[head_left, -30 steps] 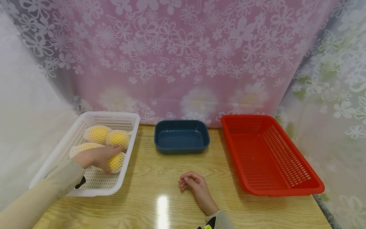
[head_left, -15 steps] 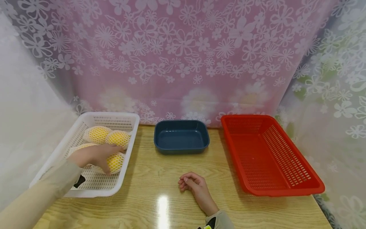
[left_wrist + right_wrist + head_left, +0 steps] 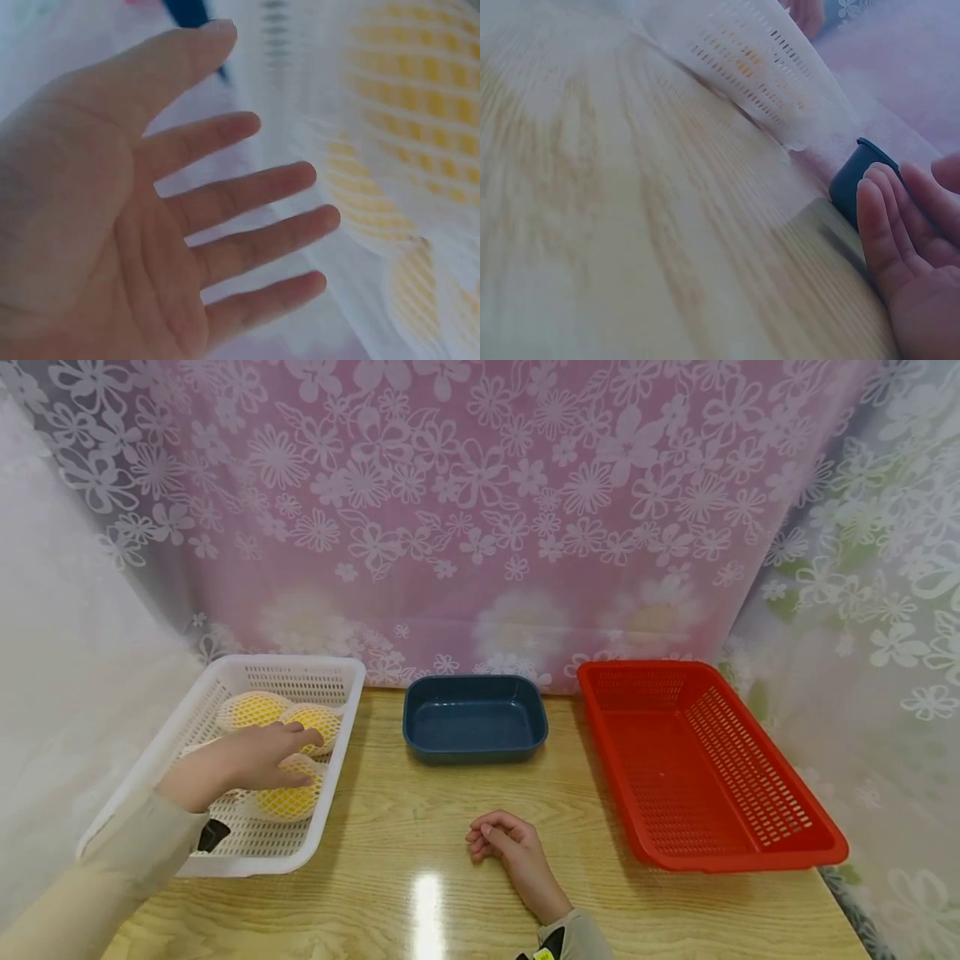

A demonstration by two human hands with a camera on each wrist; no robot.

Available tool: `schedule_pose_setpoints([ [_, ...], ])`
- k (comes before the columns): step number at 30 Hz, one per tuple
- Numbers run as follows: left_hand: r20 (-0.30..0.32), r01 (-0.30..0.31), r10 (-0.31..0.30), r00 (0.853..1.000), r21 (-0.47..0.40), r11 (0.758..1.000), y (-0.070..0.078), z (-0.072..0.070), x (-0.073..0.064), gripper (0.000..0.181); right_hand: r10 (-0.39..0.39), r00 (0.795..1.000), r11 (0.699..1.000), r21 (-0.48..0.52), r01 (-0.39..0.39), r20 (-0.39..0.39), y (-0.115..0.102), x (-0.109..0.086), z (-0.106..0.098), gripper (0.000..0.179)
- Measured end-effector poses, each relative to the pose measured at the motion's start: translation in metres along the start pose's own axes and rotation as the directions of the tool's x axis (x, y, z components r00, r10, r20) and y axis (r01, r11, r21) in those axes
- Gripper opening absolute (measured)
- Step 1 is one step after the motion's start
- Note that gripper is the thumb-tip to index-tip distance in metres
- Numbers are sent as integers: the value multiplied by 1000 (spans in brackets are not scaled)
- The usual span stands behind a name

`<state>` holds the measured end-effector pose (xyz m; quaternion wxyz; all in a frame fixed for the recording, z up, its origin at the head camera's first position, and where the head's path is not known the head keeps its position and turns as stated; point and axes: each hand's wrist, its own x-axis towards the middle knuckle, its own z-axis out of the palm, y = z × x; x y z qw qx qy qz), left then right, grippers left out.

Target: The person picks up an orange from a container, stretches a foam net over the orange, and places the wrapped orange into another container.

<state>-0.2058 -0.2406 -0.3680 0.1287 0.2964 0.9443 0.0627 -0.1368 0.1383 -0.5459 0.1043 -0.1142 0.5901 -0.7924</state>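
Observation:
My left hand hovers over the white basket with its fingers spread and nothing held. In the left wrist view that hand shows an empty palm and straight fingers, apart from the netted fruit. Several yellow fruits in white foam nets lie in the basket: one nearest the thumb, one at the back left, one at the back right, another mostly hidden under the hand. My right hand rests on the table, fingers loosely curled, holding nothing.
A dark blue rectangular dish stands at the back middle of the wooden table. To the right is a red slotted basket. A pink floral curtain hangs behind them.
My left hand has let go of the front right fruit and lifted off it, fingers straightening. That fruit now sits slightly further left in the basket. The right hand has stayed put.

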Motion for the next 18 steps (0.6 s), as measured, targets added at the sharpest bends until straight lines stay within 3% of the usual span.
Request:
schedule_pose_setpoints([
  [3, -121, -3, 7, 993, 37, 999, 21, -3, -6, 46, -3, 1000, 1000, 1, 3, -8, -1, 0, 1, 40],
  [7, -253, 1, 21, 967, 86, 996, 53, 1, -13, 50, 6, 1000, 998, -64, -7, -29, -6, -1, 4, 36],
  [9, -304, 1, 29, 952, 97, 995, 68, 7, -16, 52, -15, 998, 985, -170, 5, -54, -14, -1, 5, 29],
  [11, -358, 4, 29, 933, 89, 996, 82, 14, -16, 53, -60, 994, 947, -320, 29, -87, -26, -2, 5, 19],
  [13, -429, 10, 27, 903, 82, 997, 94, 24, -14, 54, -130, 986, 871, -487, 64, -104, -41, -4, 5, 11],
  [15, -497, 25, 17, 868, 77, 997, 106, 34, -11, 56, -234, 969, 749, -650, 127, -80, -57, -6, 4, 12],
  [18, -602, 62, 23, 798, 120, 991, 121, 51, -3, 62, -417, 908, 475, -843, 251, 36, -77, -10, 1, 18],
])
